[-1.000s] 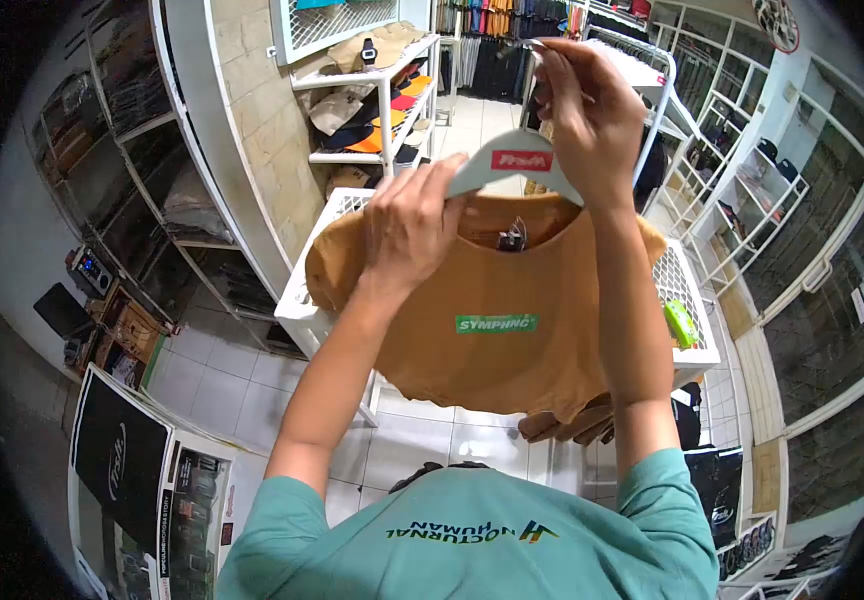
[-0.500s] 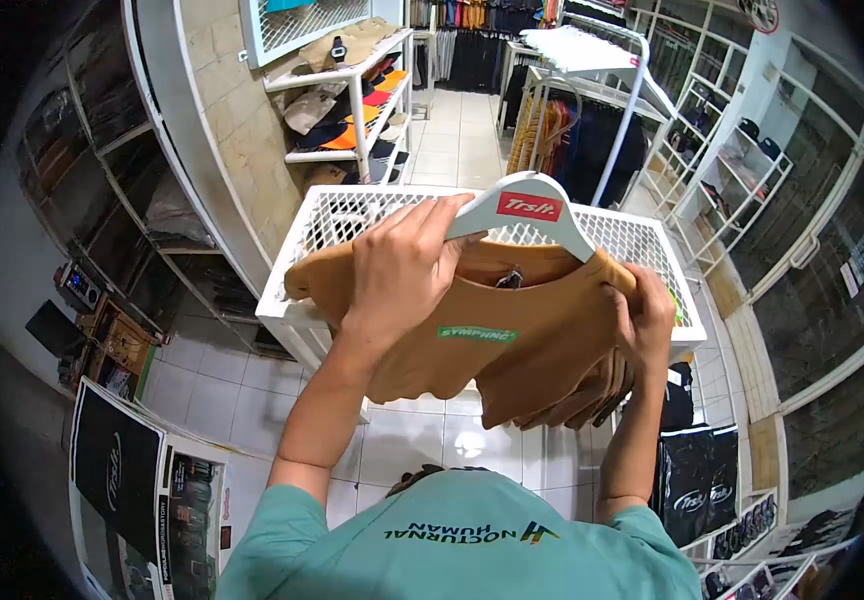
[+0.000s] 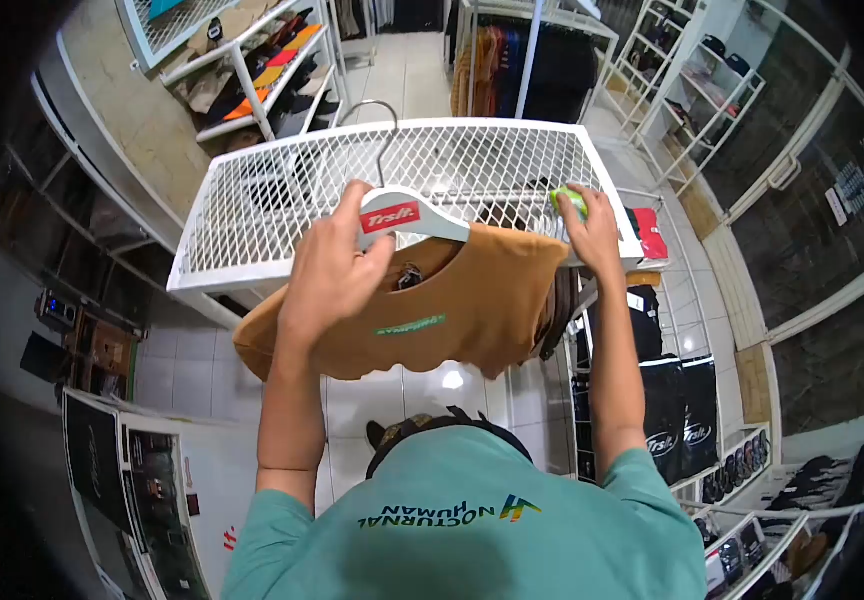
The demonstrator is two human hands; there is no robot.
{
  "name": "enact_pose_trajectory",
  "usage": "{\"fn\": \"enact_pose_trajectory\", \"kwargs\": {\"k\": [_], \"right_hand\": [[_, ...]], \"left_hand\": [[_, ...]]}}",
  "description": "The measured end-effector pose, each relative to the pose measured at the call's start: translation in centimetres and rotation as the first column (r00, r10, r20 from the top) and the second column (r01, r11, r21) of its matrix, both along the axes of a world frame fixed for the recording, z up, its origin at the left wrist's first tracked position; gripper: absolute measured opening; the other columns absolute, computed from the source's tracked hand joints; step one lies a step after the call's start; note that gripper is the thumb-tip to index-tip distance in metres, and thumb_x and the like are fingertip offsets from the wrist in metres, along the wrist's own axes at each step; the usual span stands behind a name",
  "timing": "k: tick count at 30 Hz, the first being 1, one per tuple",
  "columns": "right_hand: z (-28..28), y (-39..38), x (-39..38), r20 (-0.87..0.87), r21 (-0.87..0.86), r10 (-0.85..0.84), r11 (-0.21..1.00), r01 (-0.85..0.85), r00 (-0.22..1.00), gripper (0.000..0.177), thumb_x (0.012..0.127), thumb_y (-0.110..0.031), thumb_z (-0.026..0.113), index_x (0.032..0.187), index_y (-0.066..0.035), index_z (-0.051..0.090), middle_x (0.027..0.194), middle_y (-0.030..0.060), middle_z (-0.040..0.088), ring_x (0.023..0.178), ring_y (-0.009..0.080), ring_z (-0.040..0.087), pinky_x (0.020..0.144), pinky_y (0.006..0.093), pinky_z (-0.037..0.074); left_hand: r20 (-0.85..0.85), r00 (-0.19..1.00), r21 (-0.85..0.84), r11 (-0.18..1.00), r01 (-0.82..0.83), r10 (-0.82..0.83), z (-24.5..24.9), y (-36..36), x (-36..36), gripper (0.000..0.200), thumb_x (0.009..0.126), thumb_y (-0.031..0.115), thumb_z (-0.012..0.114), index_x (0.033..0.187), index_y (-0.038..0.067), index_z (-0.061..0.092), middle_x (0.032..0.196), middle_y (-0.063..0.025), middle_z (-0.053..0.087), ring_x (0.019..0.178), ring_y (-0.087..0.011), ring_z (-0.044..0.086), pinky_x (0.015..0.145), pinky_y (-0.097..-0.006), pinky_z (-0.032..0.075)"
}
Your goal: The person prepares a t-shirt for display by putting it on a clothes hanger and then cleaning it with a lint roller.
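Note:
My left hand (image 3: pixel 337 270) is closed on a white hanger (image 3: pixel 437 222) with a red label and a metal hook. From the hanger hangs a brown T-shirt (image 3: pixel 482 290) with a small green print on its chest. My right hand (image 3: pixel 595 232) has its fingers around a small bright-green object (image 3: pixel 572 203) at the right end of a white mesh-topped rack (image 3: pixel 282 215). The kind of green object is not clear. More brown garments (image 3: pixel 554 325) hang beside the shirt, partly hidden by it.
Shelves of caps (image 3: pixel 272 80) stand at the far left, and a clothes rail (image 3: pixel 492 75) is at the back. To the right are a white shelf unit (image 3: pixel 717 95) and a glass door (image 3: pixel 802 130). Black packages (image 3: pixel 682 405) lie low at the right.
My right hand has let go of the shirt's shoulder and moved to the green object. The hanger and shirt have shifted left in view, and the hook now shows.

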State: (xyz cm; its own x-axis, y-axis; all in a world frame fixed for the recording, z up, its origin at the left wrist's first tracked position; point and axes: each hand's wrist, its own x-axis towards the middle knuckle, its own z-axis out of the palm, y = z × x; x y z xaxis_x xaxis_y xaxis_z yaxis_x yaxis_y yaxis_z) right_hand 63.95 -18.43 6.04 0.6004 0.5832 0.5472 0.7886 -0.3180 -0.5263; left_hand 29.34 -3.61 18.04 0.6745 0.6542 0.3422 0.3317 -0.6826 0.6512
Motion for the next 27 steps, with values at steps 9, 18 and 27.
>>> {"fn": "enact_pose_trajectory", "kwargs": {"k": [9, 18, 27], "right_hand": [[-3.3, 1.7, 1.2, 0.184, 0.021, 0.019, 1.000, -0.024, 0.983, 0.052, 0.101, -0.032, 0.064, 0.143, -0.004, 0.056, 0.126, 0.0267, 0.063, 0.114, 0.0414, 0.063, 0.099, 0.0477, 0.048], [0.1, 4.2, -23.3, 0.313, 0.401, 0.494, 0.706, -0.584, 0.811, 0.074, 0.080, -0.019, 0.083, 0.146, -0.005, 0.051, 0.129, 0.0205, 0.058, 0.112, 0.0373, 0.058, 0.095, 0.0463, 0.048], [-3.7, 8.5, -19.3, -0.030, 0.559, 0.124, 0.825, -0.086, 0.992, 0.059, 0.098, -0.020, 0.069, 0.144, 0.007, 0.045, 0.127, 0.0268, 0.053, 0.117, 0.0431, 0.053, 0.102, 0.0492, 0.042]], "left_hand": [[0.134, 0.964, -0.166, 0.964, -0.207, 0.230, -2.7, -1.4, -4.7, 0.038, 0.087, 0.013, 0.067, 0.117, -0.004, 0.052, 0.085, -0.0217, 0.070, 0.070, -0.0272, 0.067, 0.069, -0.0397, 0.051], [0.124, 0.918, -0.280, 0.901, -0.333, 0.378, -2.5, -2.7, -10.1, 0.036, 0.100, 0.033, 0.068, 0.105, -0.002, 0.060, 0.091, -0.0126, 0.071, 0.082, -0.0176, 0.064, 0.077, -0.0354, 0.051], [0.216, 0.813, -0.238, 0.837, -0.493, 0.541, -4.1, -1.4, -17.4, 0.035, 0.105, 0.036, 0.063, 0.106, 0.002, 0.068, 0.079, 0.0045, 0.059, 0.068, -0.0042, 0.047, 0.060, -0.0244, 0.039]]}}
